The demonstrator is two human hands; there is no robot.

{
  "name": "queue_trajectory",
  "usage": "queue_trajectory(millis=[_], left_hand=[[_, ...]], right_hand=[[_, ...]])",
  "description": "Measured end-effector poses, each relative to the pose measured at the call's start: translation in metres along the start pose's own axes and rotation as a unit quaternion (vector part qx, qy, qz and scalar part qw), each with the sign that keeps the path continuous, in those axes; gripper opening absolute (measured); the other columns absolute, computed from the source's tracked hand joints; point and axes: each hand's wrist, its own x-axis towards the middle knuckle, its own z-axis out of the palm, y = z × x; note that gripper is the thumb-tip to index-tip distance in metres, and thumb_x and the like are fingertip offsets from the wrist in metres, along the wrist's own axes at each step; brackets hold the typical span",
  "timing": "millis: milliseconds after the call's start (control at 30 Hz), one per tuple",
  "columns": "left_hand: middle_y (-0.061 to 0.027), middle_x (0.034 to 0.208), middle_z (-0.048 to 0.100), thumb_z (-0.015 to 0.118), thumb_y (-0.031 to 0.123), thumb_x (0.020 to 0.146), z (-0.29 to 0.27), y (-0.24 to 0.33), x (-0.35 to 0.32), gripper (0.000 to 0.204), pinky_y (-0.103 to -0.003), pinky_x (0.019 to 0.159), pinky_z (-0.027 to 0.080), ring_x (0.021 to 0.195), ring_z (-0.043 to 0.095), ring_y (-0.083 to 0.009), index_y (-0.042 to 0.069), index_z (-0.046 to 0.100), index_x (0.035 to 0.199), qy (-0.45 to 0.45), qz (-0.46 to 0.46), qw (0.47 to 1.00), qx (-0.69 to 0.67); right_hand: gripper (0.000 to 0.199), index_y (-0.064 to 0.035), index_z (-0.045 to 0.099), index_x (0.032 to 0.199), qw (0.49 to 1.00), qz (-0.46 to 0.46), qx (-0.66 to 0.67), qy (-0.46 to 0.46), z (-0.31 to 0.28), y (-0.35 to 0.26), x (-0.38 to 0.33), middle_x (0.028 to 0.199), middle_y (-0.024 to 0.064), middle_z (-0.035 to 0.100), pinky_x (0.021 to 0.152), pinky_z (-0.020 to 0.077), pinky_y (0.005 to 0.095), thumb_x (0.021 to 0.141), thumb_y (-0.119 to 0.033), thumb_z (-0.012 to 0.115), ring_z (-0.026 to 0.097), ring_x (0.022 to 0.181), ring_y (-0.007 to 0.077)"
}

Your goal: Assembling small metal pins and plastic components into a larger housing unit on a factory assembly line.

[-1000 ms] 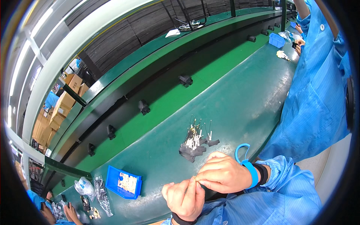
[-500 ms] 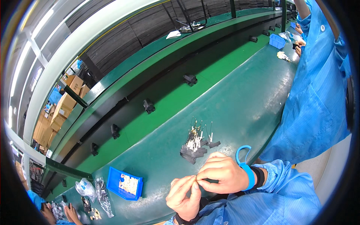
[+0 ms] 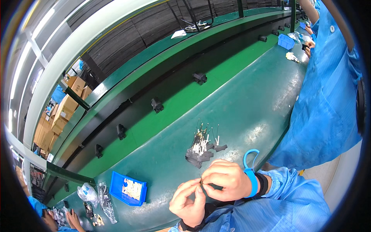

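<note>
My left hand and my right hand meet fingertip to fingertip low in the head view, pinching a tiny dark part between them. A blue coiled wrist strap circles my right wrist. Just beyond my hands, on the green bench, lies a small heap of black parts with thin white and metal pins. A blue tray holding pale small pieces sits to the left of my hands.
Clear plastic bags lie left of the tray, near another person's hands. A person in a blue coat stands close on my right. Black fixtures line the bright green strip behind the bench. Cardboard boxes stack far left.
My hands have shifted slightly and turned the small part between the fingertips. The heap and the tray stay put.
</note>
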Motion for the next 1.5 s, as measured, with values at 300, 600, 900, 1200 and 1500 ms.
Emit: queue_trajectory(millis=[300, 600, 900, 1200, 1500], left_hand=[[-0.0187, 0.090, 0.064, 0.060, -0.002, 0.080, 0.004, -0.014, -0.013, 0.003, -0.037, 0.083, 0.046, 0.086, 0.060, -0.0236, -0.005, 0.061, 0.082, 0.093, -0.189, 0.912, -0.353], [-0.0136, 0.094, 0.061, 0.055, 0.006, 0.084, 0.002, -0.010, -0.010, 0.014, -0.033, 0.079, 0.044, 0.077, 0.052, -0.0166, -0.006, 0.062, 0.088, 0.108, -0.324, 0.789, -0.511], [-0.0110, 0.095, 0.060, 0.056, 0.009, 0.083, 0.004, -0.020, -0.008, 0.016, -0.030, 0.081, 0.044, 0.084, 0.054, -0.0160, -0.004, 0.062, 0.089, 0.109, -0.371, 0.688, -0.614], [-0.0089, 0.090, 0.062, 0.055, 0.009, 0.082, 0.001, -0.023, -0.006, 0.017, -0.032, 0.081, 0.046, 0.084, 0.059, -0.0155, -0.003, 0.061, 0.093, 0.124, -0.383, 0.598, -0.693], [-0.0072, 0.090, 0.056, 0.057, 0.009, 0.083, -0.005, -0.026, -0.008, 0.015, -0.027, 0.062, 0.042, 0.063, 0.047, -0.0121, -0.004, 0.060, 0.089, 0.148, -0.297, 0.738, -0.588]], right_hand=[[0.006, 0.0022, 0.062, 0.078, 0.982, 0.098, 0.154, 0.047, 0.008, -0.002, -0.010, 0.084, 0.0140, 0.064, 0.065, 0.0498, 0.0300, 0.072, 0.004, 0.064, 0.063, 0.074, 0.0226], [0.004, 0.0062, 0.062, 0.080, 0.946, 0.130, 0.271, 0.122, 0.026, 0.004, -0.020, 0.093, 0.0196, 0.063, 0.077, 0.0504, 0.0347, 0.077, 0.008, 0.059, 0.063, 0.086, 0.0252], [0.008, 0.0070, 0.061, 0.084, 0.808, 0.227, 0.506, 0.200, 0.041, 0.000, -0.020, 0.100, 0.0238, 0.061, 0.083, 0.0510, 0.0418, 0.081, 0.007, 0.054, 0.062, 0.095, 0.0321], [0.010, 0.0075, 0.062, 0.087, 0.792, 0.215, 0.535, 0.202, 0.055, 0.002, -0.020, 0.102, 0.0231, 0.061, 0.089, 0.0472, 0.0399, 0.083, 0.006, 0.053, 0.061, 0.099, 0.0297], [0.009, 0.0070, 0.061, 0.086, 0.794, 0.206, 0.537, 0.197, 0.060, 0.003, -0.021, 0.102, 0.0217, 0.062, 0.078, 0.0521, 0.0340, 0.084, 0.007, 0.052, 0.063, 0.089, 0.0257]])
